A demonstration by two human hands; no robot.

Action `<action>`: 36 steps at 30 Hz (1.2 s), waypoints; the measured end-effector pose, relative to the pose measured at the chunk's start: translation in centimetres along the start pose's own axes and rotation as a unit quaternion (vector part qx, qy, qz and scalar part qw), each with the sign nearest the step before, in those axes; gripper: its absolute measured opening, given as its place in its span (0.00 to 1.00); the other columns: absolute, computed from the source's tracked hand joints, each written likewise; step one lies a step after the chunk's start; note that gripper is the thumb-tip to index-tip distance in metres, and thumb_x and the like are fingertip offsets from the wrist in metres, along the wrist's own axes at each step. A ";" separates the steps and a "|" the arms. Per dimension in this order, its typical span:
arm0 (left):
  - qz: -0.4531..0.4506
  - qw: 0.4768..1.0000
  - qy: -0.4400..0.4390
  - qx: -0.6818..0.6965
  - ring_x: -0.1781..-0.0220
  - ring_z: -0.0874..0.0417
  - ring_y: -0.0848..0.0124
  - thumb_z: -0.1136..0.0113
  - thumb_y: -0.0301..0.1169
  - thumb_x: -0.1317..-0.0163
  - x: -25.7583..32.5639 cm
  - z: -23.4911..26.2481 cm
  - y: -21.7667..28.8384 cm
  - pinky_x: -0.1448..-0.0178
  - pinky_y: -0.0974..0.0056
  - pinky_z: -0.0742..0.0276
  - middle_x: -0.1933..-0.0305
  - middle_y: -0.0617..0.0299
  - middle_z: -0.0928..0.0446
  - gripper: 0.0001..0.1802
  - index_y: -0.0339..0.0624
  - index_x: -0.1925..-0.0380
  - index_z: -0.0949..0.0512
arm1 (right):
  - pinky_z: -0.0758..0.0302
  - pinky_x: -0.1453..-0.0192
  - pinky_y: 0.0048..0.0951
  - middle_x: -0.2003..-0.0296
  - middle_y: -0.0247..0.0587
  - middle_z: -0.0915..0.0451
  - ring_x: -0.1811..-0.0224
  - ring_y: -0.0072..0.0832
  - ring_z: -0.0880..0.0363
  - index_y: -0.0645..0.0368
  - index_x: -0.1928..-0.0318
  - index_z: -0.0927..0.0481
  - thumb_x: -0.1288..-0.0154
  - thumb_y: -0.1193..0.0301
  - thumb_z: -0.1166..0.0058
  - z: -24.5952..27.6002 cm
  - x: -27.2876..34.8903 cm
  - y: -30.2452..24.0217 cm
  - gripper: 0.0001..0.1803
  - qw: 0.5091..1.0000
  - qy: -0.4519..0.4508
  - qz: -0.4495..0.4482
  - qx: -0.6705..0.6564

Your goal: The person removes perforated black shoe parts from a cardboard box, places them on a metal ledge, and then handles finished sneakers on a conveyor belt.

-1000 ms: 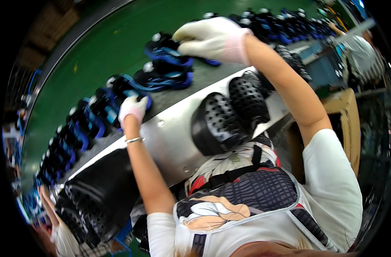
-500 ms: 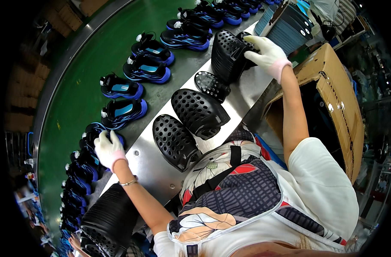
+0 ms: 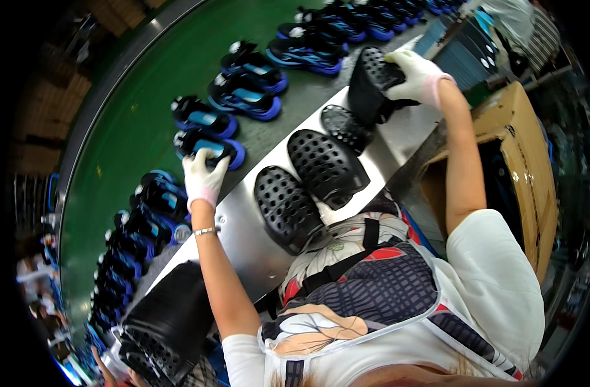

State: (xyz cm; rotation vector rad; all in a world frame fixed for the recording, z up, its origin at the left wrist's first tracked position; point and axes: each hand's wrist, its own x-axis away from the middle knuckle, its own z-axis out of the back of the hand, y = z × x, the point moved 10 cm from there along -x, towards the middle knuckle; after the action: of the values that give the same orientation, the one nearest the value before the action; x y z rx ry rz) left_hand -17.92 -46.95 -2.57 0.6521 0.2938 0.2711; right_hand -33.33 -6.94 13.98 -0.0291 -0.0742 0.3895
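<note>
My left hand (image 3: 203,177), in a white glove, has its thumb and fingers closed on the near edge of a black and blue sneaker (image 3: 225,149) on the line. At the upper right, my gloved right hand (image 3: 416,79) grips the side of a nested stack of black perforated toe-shaped plastic shoe inserts (image 3: 366,90); part of its grasp is hidden. On the metal ledge between my hands lie two large inserts (image 3: 283,209) side by side and a smaller, shinier insert (image 3: 346,128) beside the stack.
Sneakers (image 3: 243,97) line the green conveyor (image 3: 130,106). Another insert stack (image 3: 169,313) stands at the lower left of the metal ledge (image 3: 233,242). An open cardboard box (image 3: 524,174) is at my right, near a pile of blue-grey sheets (image 3: 459,48).
The view has shifted. My left hand has moved forward and right from over the lower sneakers onto one farther up the row. My right hand has closed more around the insert stack.
</note>
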 end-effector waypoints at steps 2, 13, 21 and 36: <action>0.026 1.000 -0.005 0.011 0.55 0.24 0.52 0.27 0.41 0.52 0.1 0.7 -0.8 0.47 0.58 0.26 0.56 0.46 0.28 0.18 0.42 0.67 0.20 | 0.30 0.35 0.35 0.45 0.54 0.27 0.40 0.46 0.28 0.60 0.40 0.28 0.57 0.61 0.34 -0.2 -0.2 -0.5 0.40 1.000 -0.008 0.009 0.007; 0.049 0.997 0.053 0.040 0.45 0.23 0.50 0.33 0.43 0.45 3.7 2.1 -2.5 0.42 0.56 0.25 0.42 0.43 0.30 0.26 0.48 0.46 0.23 | 0.25 0.47 0.33 0.53 0.47 0.29 0.55 0.38 0.25 0.64 0.47 0.29 0.59 0.65 0.31 0.6 1.0 -1.6 0.36 1.000 0.005 0.025 0.003; 0.100 0.964 0.111 0.221 0.50 0.19 0.66 0.38 0.39 0.36 4.3 6.3 -0.7 0.52 0.66 0.18 0.43 0.50 0.28 0.26 0.36 0.41 0.26 | 0.23 0.44 0.31 0.50 0.47 0.26 0.50 0.33 0.22 0.66 0.42 0.32 0.55 0.74 0.32 7.0 3.1 -11.0 0.37 0.975 0.085 0.113 -0.169; 0.122 0.614 0.129 0.769 0.57 0.21 0.73 0.48 0.52 0.31 5.9 2.7 1.2 0.50 0.65 0.23 0.58 0.63 0.23 0.22 0.43 0.53 0.27 | 0.23 0.51 0.35 0.60 0.57 0.19 0.57 0.43 0.18 0.68 0.47 0.24 0.40 0.54 0.43 -6.5 3.1 -33.6 0.31 0.910 -0.236 0.306 -0.150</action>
State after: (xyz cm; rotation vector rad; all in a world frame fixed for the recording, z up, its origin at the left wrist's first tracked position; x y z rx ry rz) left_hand -11.74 -45.54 -0.83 2.4262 0.7218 0.3340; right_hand -17.29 -36.93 9.15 -0.2668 -0.6161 1.0076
